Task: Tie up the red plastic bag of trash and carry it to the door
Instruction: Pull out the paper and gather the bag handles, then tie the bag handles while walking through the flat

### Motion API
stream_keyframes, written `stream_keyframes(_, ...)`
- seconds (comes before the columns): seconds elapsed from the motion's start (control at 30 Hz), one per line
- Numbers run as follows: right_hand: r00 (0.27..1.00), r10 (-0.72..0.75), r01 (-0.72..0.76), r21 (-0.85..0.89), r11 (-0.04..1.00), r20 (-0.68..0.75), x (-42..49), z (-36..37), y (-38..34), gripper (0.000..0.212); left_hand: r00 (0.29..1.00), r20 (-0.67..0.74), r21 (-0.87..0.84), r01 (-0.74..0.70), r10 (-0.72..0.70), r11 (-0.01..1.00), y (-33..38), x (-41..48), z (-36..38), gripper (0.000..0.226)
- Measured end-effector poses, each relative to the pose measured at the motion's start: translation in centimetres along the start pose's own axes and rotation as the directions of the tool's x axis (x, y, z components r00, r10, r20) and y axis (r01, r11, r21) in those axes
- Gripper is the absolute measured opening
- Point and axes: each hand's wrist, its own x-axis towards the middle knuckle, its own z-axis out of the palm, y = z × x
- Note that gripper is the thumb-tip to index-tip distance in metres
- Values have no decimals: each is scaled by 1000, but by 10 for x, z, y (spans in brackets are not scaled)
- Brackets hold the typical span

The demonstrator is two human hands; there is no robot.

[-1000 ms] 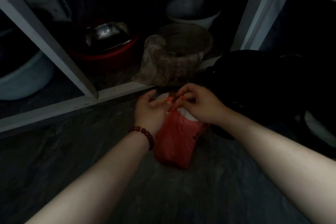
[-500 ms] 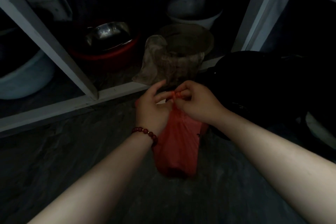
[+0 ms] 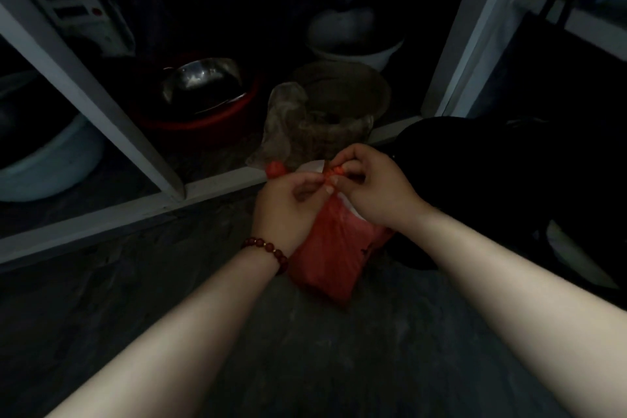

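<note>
Crouched over the dark floor (image 3: 305,360), I work at the mouth of the red plastic bag (image 3: 332,258), which stands on the ground just in front of the white frame (image 3: 101,102) of a low storage shelf. My left hand (image 3: 285,204) and right hand (image 3: 376,187) meet above the bag, each pinching the twisted ends (image 3: 334,174) of its top between thumb and fingertips. I hold the ends high and close together so that the neck draws in and a knot can form. A loose red ear (image 3: 274,168) sticks up on the far side of my left hand, and white trash (image 3: 314,166) shows in the gap, so I judge the mouth is not yet closed. The bag's weight rests on the floor, leaving both hands free for the tying.

A bead bracelet (image 3: 268,249) sits on my left wrist. On the shelf beyond are a steel bowl (image 3: 200,78) in a red basin (image 3: 203,122) and a bucket (image 3: 339,95) draped with cloth. A black bag (image 3: 475,163) lies at the right, just beside the red one. The carry to the door has not begun.
</note>
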Motion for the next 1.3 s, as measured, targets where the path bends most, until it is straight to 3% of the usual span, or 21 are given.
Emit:
stream_keyframes(0.17, 995, 95, -93, 48, 995, -34, -5, -25, -61, 25, 997, -28, -130, 69, -73, 989, 67, -10, -17, 14)
stream_keyframes(0.37, 988, 143, -138, 85, 987, -53, -13, -80, -194, 11, 995, -34, -197, 82, -91, 977, 201, -24, -71, 11)
stream_keyframes(0.5, 984, 180, -180, 119, 977, 8, -19, -115, -285, 24, 991, -38, -241, 116, -129, 964, 289, -32, -107, 8)
stream_keyframes(0.87, 984, 177, -169, 162, 972, -34, -25, -196, -487, 21, 998, 55, -320, 41, -24, 947, 485, -47, -194, 15)
stream_keyframes(1.2, 942, 167, -100, 232, 968, -290, -17, -233, -598, 16, 992, 101, -393, -30, 75, 919, 592, -33, -237, 12)
stream_keyframes(1.3, 917, 122, -79, 126, 989, -380, -16, -236, -619, 13, 989, 114, -386, -48, 99, 921, 609, -31, -246, 15)
